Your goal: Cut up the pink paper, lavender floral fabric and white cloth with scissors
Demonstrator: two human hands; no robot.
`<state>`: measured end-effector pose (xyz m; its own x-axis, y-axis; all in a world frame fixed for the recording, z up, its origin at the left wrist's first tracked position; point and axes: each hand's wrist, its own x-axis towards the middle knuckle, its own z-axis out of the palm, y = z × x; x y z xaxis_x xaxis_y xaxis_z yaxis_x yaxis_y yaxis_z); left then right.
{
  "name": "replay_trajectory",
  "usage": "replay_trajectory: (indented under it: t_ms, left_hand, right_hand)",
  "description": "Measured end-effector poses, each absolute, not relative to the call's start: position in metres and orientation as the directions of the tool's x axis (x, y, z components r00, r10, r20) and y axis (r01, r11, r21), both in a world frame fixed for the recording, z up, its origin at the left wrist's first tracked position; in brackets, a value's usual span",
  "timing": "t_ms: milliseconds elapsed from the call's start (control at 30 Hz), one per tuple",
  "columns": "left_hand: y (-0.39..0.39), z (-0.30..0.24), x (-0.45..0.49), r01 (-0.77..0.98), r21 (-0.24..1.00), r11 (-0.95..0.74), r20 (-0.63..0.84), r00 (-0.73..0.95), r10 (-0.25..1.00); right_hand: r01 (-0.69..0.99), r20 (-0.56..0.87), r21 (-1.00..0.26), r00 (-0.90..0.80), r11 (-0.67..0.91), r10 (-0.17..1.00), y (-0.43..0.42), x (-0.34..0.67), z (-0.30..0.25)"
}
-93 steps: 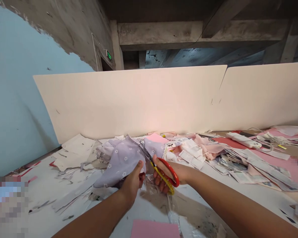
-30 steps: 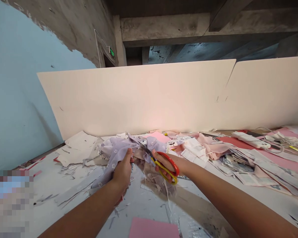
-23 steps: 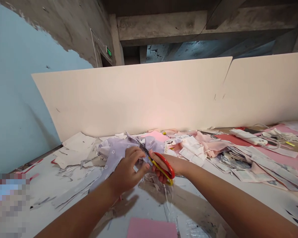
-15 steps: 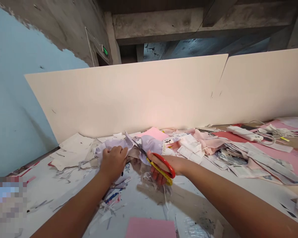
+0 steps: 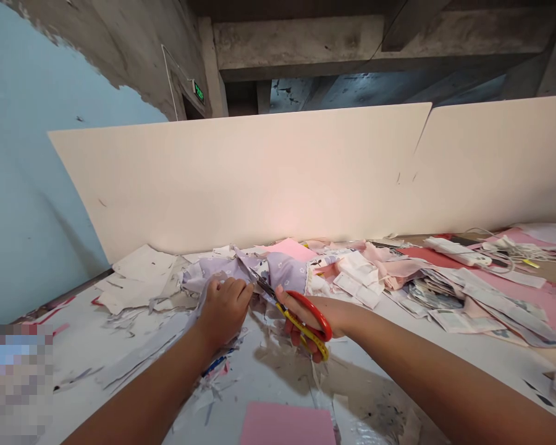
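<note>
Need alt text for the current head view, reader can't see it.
A person's right hand holds red-and-yellow-handled scissors at lilac flowered fabric, which the left hand grips. Scraps litter the white table around them, a pink sheet lies in the foreground, and a pale panel stands behind.

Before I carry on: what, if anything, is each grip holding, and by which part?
The right grip holds the scissors by the handles. The left grip is curled at the lilac cloth; whether it pinches any cannot be seen.
</note>
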<state>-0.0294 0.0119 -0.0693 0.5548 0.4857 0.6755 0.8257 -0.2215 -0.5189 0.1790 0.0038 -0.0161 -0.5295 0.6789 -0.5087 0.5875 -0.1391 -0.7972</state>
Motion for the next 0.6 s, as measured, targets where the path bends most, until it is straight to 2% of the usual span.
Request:
replay_trajectory:
  t_ms: [400, 600]
  left_hand:
    - [0.011, -0.073, -0.03, 0.781, -0.551, -0.293, 0.691, 0.624, 0.364]
    - [0.012, -0.076, -0.032, 0.785, -0.546, -0.292, 0.691, 0.62, 0.373]
  right_hand:
    - [0.68, -0.415, -0.73, -0.518, 0.065, 0.748, 0.018, 0.162, -0.018]
    - [0.7, -0.363, -0.701, -0.517, 0.138, 0.775, 0.023, 0.162, -0.024]
